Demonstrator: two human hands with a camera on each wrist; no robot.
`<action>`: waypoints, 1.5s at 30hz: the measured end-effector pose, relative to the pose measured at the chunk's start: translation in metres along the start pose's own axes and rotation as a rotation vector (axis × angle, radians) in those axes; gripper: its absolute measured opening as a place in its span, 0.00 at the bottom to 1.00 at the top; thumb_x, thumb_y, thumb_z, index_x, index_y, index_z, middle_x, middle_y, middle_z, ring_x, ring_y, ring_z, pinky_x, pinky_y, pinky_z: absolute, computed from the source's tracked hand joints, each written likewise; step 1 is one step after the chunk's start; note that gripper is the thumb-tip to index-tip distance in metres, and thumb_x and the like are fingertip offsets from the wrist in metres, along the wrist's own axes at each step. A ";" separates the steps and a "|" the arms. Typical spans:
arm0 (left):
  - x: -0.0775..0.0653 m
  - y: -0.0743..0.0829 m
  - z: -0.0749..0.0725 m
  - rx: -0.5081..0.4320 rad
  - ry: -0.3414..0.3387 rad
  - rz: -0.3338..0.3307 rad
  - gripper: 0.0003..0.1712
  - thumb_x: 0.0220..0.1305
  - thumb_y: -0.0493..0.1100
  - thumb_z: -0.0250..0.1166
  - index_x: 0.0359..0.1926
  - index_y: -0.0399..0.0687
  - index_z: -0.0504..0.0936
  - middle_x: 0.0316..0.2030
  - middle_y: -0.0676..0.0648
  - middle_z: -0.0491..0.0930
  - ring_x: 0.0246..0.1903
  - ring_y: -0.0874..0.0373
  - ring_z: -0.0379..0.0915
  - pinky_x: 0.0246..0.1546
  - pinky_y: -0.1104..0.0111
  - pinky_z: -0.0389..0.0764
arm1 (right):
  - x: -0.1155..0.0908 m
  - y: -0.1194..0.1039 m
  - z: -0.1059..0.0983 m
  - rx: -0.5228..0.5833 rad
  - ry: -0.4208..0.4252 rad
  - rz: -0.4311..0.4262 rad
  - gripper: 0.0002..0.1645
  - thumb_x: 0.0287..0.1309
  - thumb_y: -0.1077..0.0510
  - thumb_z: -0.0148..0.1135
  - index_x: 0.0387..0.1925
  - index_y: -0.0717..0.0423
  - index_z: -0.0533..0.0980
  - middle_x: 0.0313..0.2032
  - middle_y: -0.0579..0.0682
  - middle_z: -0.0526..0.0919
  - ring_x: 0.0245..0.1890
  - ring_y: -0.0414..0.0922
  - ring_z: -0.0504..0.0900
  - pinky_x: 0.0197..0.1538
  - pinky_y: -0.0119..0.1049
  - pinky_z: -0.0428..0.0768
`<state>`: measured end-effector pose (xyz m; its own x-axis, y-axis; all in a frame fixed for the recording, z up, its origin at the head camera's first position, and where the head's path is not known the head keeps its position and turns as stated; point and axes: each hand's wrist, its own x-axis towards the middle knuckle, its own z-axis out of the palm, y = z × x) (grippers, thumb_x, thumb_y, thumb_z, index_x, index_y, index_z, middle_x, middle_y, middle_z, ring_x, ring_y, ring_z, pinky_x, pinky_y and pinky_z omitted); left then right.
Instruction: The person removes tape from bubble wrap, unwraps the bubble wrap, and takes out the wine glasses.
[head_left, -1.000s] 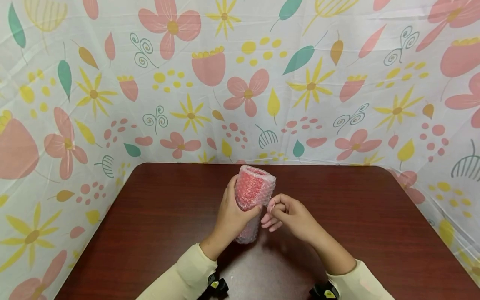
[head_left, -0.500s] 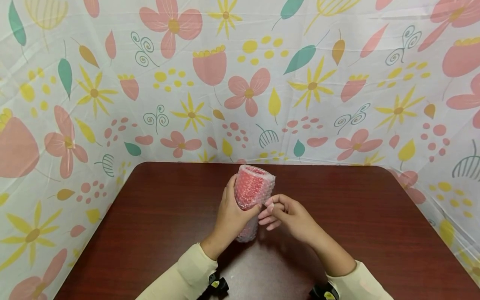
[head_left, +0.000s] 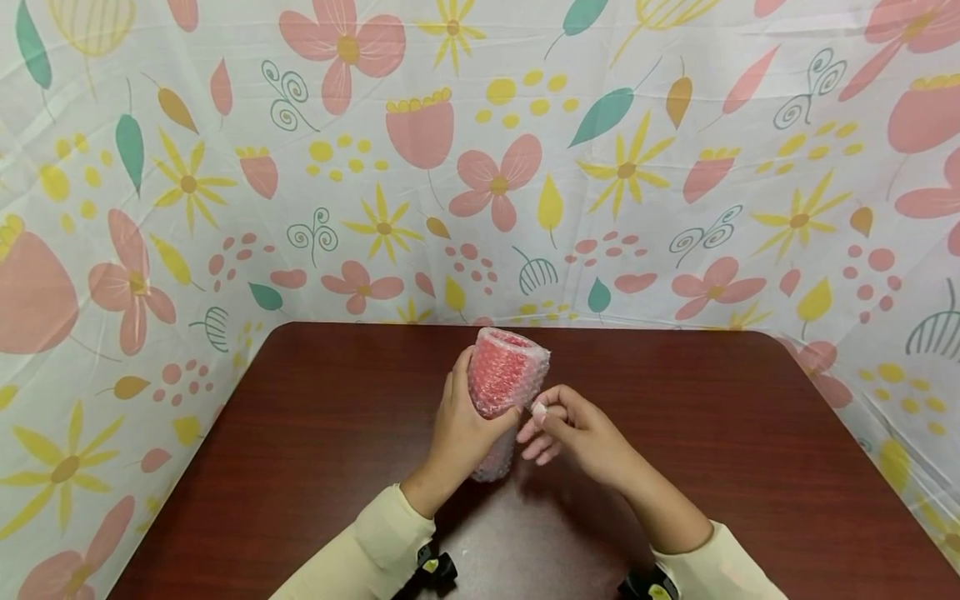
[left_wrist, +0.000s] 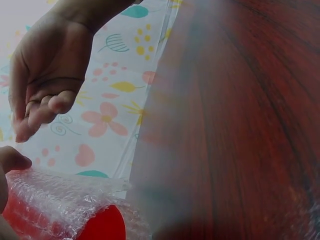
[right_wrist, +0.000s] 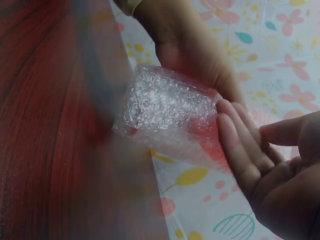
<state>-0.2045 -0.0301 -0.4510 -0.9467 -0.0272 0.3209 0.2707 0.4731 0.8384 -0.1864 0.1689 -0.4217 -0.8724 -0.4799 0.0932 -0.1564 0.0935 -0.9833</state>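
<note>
A red cup-like object (right_wrist: 214, 150) with an open top is wrapped in clear bubble wrap (head_left: 504, 379). It leans, top to the right, above the middle of the table in the head view. My left hand (head_left: 461, 433) grips it from the left side, thumb across the near side. At its right, the thumb and forefinger of my right hand (head_left: 588, 433) meet at a whitish bit by the wrap's edge and seem to pinch it. The other right fingers stretch toward the wrap. In the right wrist view these fingers partly cover the bubble wrap.
A dark red-brown wooden table (head_left: 330, 400) lies under both hands. Behind and at the sides hangs a white cloth (head_left: 420, 192) printed with flowers and leaves. Black straps (head_left: 442, 571) show at the cuffs of the pale sleeves (head_left: 367, 542).
My right thumb and forefinger have shifted slightly at the wrap's right edge, and a whitish bit shows more plainly between them. The left hand's grip looks the same.
</note>
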 end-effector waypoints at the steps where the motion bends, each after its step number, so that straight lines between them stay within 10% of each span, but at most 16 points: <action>1: 0.000 0.000 0.000 0.001 0.001 0.000 0.61 0.47 0.53 0.79 0.78 0.60 0.53 0.62 0.44 0.70 0.56 0.48 0.75 0.54 0.51 0.78 | 0.000 0.000 -0.001 -0.010 0.014 0.009 0.14 0.77 0.59 0.49 0.49 0.70 0.66 0.32 0.66 0.84 0.25 0.46 0.87 0.31 0.46 0.86; 16: -0.002 0.000 0.003 0.020 -0.018 0.019 0.61 0.48 0.55 0.79 0.78 0.63 0.52 0.63 0.43 0.70 0.56 0.48 0.75 0.55 0.51 0.79 | 0.002 -0.003 -0.002 -0.075 0.046 0.074 0.17 0.73 0.55 0.58 0.44 0.68 0.70 0.23 0.54 0.76 0.21 0.47 0.83 0.32 0.47 0.86; 45: -0.001 -0.003 0.005 0.061 0.009 0.077 0.60 0.47 0.52 0.79 0.77 0.58 0.54 0.57 0.42 0.73 0.52 0.50 0.76 0.51 0.54 0.80 | 0.004 0.000 0.001 -0.037 -0.041 -0.031 0.15 0.79 0.61 0.41 0.51 0.71 0.67 0.36 0.69 0.83 0.35 0.52 0.90 0.40 0.48 0.87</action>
<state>-0.2049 -0.0265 -0.4560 -0.9219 0.0035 0.3875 0.3312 0.5265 0.7830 -0.1891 0.1660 -0.4214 -0.8474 -0.5181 0.1162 -0.2007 0.1099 -0.9735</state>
